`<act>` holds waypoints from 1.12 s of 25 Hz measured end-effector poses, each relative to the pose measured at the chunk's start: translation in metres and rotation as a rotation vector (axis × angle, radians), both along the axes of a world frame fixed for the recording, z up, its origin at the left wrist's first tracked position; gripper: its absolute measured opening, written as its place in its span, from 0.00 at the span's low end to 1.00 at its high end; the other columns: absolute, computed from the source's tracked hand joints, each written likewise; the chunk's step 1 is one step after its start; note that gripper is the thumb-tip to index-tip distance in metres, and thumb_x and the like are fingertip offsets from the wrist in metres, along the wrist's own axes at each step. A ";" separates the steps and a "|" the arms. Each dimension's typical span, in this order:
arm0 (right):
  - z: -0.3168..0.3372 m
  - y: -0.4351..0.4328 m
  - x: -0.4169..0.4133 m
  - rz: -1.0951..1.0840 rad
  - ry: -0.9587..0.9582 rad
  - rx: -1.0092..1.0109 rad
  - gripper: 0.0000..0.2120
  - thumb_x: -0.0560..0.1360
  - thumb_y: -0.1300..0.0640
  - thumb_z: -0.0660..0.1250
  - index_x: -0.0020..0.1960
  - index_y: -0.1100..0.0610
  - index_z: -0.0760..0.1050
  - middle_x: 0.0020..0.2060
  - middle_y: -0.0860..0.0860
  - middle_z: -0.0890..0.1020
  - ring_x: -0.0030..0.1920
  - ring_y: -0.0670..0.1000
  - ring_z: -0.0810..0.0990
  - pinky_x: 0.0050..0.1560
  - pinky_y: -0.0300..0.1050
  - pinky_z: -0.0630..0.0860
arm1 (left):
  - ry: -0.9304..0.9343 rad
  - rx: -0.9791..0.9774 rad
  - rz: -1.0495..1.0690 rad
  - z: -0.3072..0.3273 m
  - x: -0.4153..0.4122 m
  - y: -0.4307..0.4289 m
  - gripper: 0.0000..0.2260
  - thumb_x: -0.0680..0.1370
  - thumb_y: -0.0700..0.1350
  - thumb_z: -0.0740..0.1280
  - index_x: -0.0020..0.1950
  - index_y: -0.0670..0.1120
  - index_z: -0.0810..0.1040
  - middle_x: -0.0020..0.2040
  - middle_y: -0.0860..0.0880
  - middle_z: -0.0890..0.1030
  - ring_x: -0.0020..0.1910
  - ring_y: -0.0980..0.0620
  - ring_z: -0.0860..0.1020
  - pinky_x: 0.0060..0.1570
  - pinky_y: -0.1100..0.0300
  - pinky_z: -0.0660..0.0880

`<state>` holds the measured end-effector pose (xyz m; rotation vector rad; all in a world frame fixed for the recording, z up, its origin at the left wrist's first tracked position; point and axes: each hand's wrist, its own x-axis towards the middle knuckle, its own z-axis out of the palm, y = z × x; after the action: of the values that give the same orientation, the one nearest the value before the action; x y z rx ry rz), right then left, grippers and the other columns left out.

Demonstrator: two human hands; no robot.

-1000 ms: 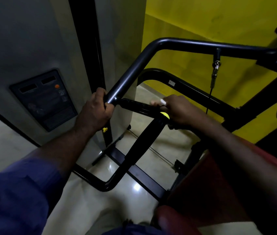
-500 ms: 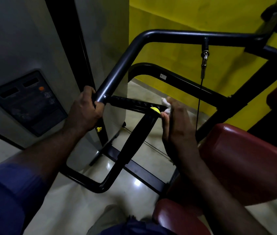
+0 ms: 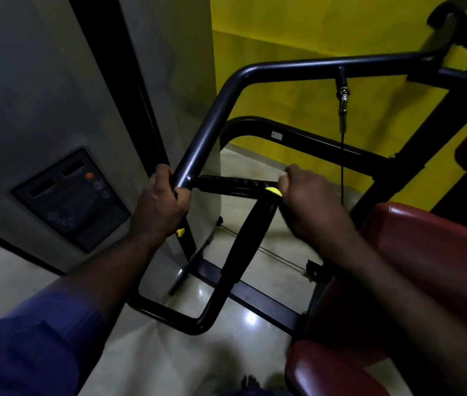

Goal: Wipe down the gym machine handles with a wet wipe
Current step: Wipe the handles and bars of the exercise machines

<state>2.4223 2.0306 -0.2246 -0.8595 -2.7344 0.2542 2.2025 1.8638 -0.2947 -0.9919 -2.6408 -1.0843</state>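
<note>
A black textured horizontal handle [image 3: 232, 184] runs from the grey machine arm [image 3: 206, 130] to a yellow end cap [image 3: 272, 191]. A second black grip [image 3: 243, 247] slopes down from that cap. My left hand [image 3: 159, 207] is closed around the grey arm where the handle joins it. My right hand [image 3: 309, 201] is closed at the handle's right end by the cap, with a small white edge of the wet wipe [image 3: 283, 176] showing at the fingertips. Most of the wipe is hidden in the hand.
A grey weight-stack housing with a dark label panel [image 3: 72, 198] stands at left. Red seat pads [image 3: 426, 252] lie at right. A cable with a metal clip [image 3: 342, 101] hangs from the upper bar before a yellow wall. Black frame bars cross the shiny floor below.
My right hand has turned from edge-on beside the yellow cap to palm-down over the handle's end. The wipe shows less than before. My left hand keeps its hold.
</note>
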 end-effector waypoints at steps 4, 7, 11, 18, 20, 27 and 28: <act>-0.011 0.000 0.002 0.074 0.319 -0.027 0.11 0.85 0.55 0.58 0.50 0.60 0.74 0.41 0.52 0.74 0.39 0.53 0.70 0.39 0.45 0.59 | 0.006 -0.015 -0.019 -0.001 0.001 -0.002 0.12 0.77 0.43 0.64 0.59 0.43 0.68 0.47 0.40 0.75 0.40 0.41 0.74 0.38 0.53 0.67; 0.004 0.038 -0.007 0.001 0.009 -0.450 0.10 0.84 0.63 0.59 0.54 0.64 0.78 0.35 0.49 0.70 0.51 0.63 0.80 0.42 0.43 0.74 | -0.002 -0.030 -0.012 0.001 0.002 -0.003 0.12 0.77 0.45 0.63 0.59 0.44 0.67 0.48 0.41 0.75 0.41 0.40 0.75 0.37 0.51 0.70; 0.006 0.017 -0.006 -0.074 -0.010 -0.318 0.05 0.84 0.59 0.63 0.50 0.59 0.75 0.40 0.54 0.74 0.41 0.55 0.79 0.39 0.50 0.68 | -0.004 -0.055 -0.006 -0.001 0.002 -0.003 0.16 0.76 0.49 0.61 0.61 0.44 0.67 0.50 0.40 0.75 0.43 0.38 0.76 0.38 0.49 0.72; 0.011 0.005 -0.008 -0.097 0.142 -0.280 0.14 0.83 0.65 0.58 0.39 0.58 0.71 0.33 0.54 0.74 0.34 0.54 0.77 0.35 0.42 0.66 | 0.012 -0.069 0.010 0.002 0.005 -0.005 0.13 0.78 0.47 0.62 0.58 0.42 0.67 0.51 0.36 0.74 0.46 0.34 0.77 0.40 0.47 0.71; 0.026 0.010 -0.007 -0.305 0.175 -0.957 0.22 0.84 0.62 0.54 0.32 0.56 0.71 0.25 0.51 0.70 0.22 0.49 0.69 0.25 0.39 0.60 | 0.010 -0.068 0.016 0.003 0.006 -0.005 0.13 0.78 0.47 0.62 0.58 0.42 0.67 0.51 0.36 0.74 0.46 0.34 0.77 0.40 0.47 0.70; -0.029 -0.020 0.006 -0.483 0.904 -1.443 0.14 0.85 0.50 0.56 0.53 0.61 0.71 0.38 0.59 0.73 0.28 0.47 0.71 0.29 0.43 0.69 | -0.018 -0.071 0.022 -0.001 0.003 -0.002 0.14 0.78 0.47 0.63 0.60 0.43 0.66 0.50 0.38 0.74 0.44 0.35 0.77 0.39 0.49 0.71; -0.035 -0.028 0.007 -0.428 0.919 -1.177 0.17 0.86 0.47 0.54 0.56 0.60 0.71 0.42 0.58 0.75 0.34 0.46 0.74 0.37 0.46 0.73 | -0.020 -0.071 0.020 -0.002 0.002 -0.003 0.14 0.78 0.47 0.63 0.60 0.44 0.66 0.51 0.38 0.74 0.44 0.36 0.76 0.38 0.49 0.70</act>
<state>2.4289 2.0029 -0.2596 -1.1079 -1.3337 1.7151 2.2045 1.8610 -0.2971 -0.9704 -2.7162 -1.0080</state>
